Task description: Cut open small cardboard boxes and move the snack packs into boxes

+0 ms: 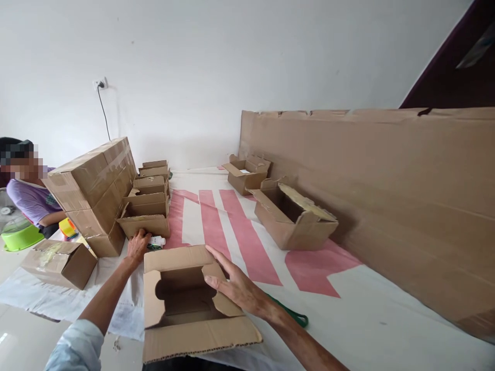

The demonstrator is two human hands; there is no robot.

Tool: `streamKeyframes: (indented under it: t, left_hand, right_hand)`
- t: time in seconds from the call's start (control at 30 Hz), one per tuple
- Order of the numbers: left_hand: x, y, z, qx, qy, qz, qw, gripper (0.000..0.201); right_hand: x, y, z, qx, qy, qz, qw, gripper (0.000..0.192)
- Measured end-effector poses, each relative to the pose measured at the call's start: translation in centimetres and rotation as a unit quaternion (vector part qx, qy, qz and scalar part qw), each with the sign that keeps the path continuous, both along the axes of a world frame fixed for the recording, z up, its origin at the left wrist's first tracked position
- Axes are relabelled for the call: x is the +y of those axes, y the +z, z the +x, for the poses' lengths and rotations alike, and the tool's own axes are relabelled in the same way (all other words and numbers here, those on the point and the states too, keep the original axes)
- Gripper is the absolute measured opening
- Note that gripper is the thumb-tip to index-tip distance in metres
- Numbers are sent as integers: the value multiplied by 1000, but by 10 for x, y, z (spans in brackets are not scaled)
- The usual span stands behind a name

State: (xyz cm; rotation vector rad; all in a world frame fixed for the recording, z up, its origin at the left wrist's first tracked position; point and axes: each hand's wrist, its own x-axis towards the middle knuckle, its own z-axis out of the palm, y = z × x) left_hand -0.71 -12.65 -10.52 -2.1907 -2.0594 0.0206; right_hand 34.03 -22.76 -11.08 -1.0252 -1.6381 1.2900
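While our right hand [235, 287] lies flat and open on the box's [189, 304] inner flap on the bench [386, 319], our left hand [138, 246] curls around a small pack [155, 242]; light, bendy cardboard, best gripped by its walls.

No readable writing anywhere

The broad pink strokes on the white sheet [348, 304] over the bench look like parts of large letters, but no word can be made out. The small carton [155, 242] by the sheet's left edge carries print too small to read.
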Motion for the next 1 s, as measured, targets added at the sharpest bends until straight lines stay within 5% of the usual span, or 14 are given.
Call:
streamKeyframes:
  t: [0.17, 0.4, 0.67, 1.0]
  left_hand:
    - [7, -13, 4, 22, 11, 26, 999, 44]
    - [9, -17, 8, 45, -21, 19, 999, 45]
    - [38, -12, 5, 52, -20, 13, 998, 45]
    - [103, -8, 4, 44, -36, 16, 998, 41]
  right_hand:
    - [1, -3, 4, 30, -27, -11, 999, 89]
    - [17, -22, 7, 59, -149, -20, 987, 101]
    - [18, -34, 11, 116, -137, -25, 984, 93]
    - [20, -35, 11, 169, -73, -63, 981, 68]
